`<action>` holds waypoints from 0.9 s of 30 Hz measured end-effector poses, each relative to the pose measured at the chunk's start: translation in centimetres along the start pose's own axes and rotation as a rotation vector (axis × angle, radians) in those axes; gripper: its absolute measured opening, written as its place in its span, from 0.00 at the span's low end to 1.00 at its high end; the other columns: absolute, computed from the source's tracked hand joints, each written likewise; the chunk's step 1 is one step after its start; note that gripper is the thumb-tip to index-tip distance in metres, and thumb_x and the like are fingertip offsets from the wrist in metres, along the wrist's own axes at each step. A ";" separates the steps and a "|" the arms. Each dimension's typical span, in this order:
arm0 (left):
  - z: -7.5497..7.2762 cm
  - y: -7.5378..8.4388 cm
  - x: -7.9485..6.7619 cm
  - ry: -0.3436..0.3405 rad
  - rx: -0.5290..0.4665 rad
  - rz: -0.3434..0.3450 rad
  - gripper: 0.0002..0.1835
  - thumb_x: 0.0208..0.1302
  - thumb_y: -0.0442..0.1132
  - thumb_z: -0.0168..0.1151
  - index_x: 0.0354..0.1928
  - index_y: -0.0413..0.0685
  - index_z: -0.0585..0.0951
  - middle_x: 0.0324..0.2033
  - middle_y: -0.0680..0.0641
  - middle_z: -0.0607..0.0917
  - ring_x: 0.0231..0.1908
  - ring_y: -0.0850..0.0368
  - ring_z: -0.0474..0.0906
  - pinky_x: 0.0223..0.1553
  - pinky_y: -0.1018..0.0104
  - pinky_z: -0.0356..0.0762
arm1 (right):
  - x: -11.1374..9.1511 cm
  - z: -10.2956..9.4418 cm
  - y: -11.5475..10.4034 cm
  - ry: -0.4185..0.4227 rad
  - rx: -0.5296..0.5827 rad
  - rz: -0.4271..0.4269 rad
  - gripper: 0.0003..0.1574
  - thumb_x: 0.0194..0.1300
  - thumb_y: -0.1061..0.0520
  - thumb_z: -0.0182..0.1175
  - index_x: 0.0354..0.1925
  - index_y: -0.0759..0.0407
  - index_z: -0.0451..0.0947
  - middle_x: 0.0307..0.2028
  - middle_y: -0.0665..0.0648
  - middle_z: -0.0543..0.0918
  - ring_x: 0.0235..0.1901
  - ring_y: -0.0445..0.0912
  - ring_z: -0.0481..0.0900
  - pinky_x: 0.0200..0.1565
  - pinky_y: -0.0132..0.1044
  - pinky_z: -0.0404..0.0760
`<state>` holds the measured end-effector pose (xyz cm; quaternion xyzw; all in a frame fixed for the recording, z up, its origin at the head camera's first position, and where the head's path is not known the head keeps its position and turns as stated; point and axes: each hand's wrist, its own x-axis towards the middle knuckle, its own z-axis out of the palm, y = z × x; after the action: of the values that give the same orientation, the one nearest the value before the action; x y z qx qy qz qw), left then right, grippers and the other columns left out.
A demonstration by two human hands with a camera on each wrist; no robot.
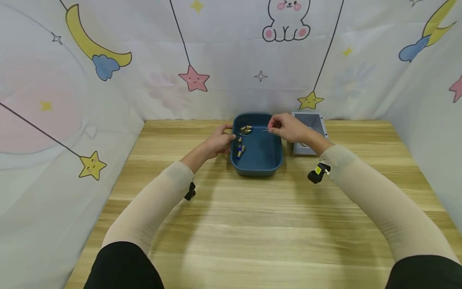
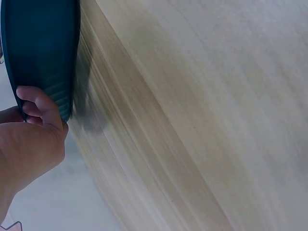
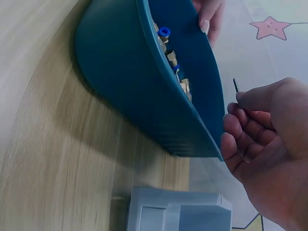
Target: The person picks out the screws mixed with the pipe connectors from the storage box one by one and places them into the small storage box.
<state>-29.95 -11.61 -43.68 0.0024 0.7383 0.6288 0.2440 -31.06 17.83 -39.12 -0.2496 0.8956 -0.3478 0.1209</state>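
Note:
A dark blue plastic bin (image 1: 265,150) stands on the table, tilted in the right wrist view only by the camera's angle. My left hand (image 1: 219,142) grips its left rim, thumb on the rim in the left wrist view. Over the bin's right side, my right hand (image 1: 287,127) pinches a thin threaded screw (image 3: 236,85) between thumb and forefinger, its other fingers curled loosely. Several brass push-in fittings (image 3: 172,58) with blue collars lie along the bin's left side. Near them is a thin metal piece (image 1: 243,135), too small to make out.
Right of the bin stands a grey divided box (image 1: 306,151), partly hidden behind my right hand and wrist; small items lie in its front part. Both stand near the back edge of the wooden table (image 1: 238,216). A printed cloth (image 1: 231,80) hangs close behind.

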 end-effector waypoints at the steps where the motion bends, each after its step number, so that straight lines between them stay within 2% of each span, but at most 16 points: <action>1: 0.0 0.0 0.0 -0.001 -0.002 0.003 0.28 0.84 0.37 0.51 0.81 0.51 0.59 0.59 0.34 0.76 0.37 0.52 0.79 0.34 0.61 0.76 | 0.0 -0.1 0.0 0.002 -0.006 -0.002 0.08 0.81 0.61 0.58 0.48 0.66 0.80 0.45 0.66 0.84 0.42 0.53 0.78 0.46 0.47 0.76; 7: -0.1 -0.1 0.3 0.002 -0.021 0.011 0.27 0.84 0.37 0.51 0.79 0.50 0.60 0.57 0.35 0.77 0.35 0.53 0.79 0.32 0.61 0.74 | -0.2 -0.4 0.4 0.011 -0.019 -0.010 0.07 0.80 0.62 0.59 0.47 0.67 0.80 0.43 0.64 0.84 0.41 0.52 0.78 0.45 0.46 0.76; 15: 0.2 0.0 0.1 0.002 -0.011 0.016 0.28 0.85 0.37 0.50 0.80 0.49 0.58 0.62 0.31 0.75 0.37 0.52 0.78 0.36 0.57 0.73 | -0.7 -1.2 0.7 0.003 -0.040 -0.007 0.07 0.80 0.62 0.59 0.47 0.66 0.80 0.43 0.66 0.84 0.40 0.52 0.78 0.45 0.46 0.76; 20: 0.3 0.0 0.2 0.008 -0.010 0.009 0.27 0.85 0.37 0.50 0.80 0.50 0.59 0.60 0.32 0.75 0.36 0.52 0.78 0.35 0.57 0.73 | -0.8 -1.8 1.1 0.010 -0.061 -0.002 0.07 0.81 0.61 0.58 0.47 0.65 0.80 0.42 0.64 0.83 0.39 0.52 0.76 0.43 0.46 0.74; 27: 0.3 -0.1 0.3 0.014 -0.005 0.009 0.27 0.85 0.37 0.51 0.79 0.50 0.60 0.57 0.33 0.76 0.35 0.53 0.79 0.33 0.59 0.74 | -1.3 -2.4 1.6 0.021 -0.055 0.003 0.08 0.81 0.61 0.56 0.47 0.67 0.80 0.43 0.66 0.83 0.39 0.52 0.77 0.44 0.46 0.75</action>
<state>-30.07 -11.28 -43.93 0.0009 0.7384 0.6317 0.2359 -31.52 20.89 -38.44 -0.2480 0.9064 -0.3254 0.1052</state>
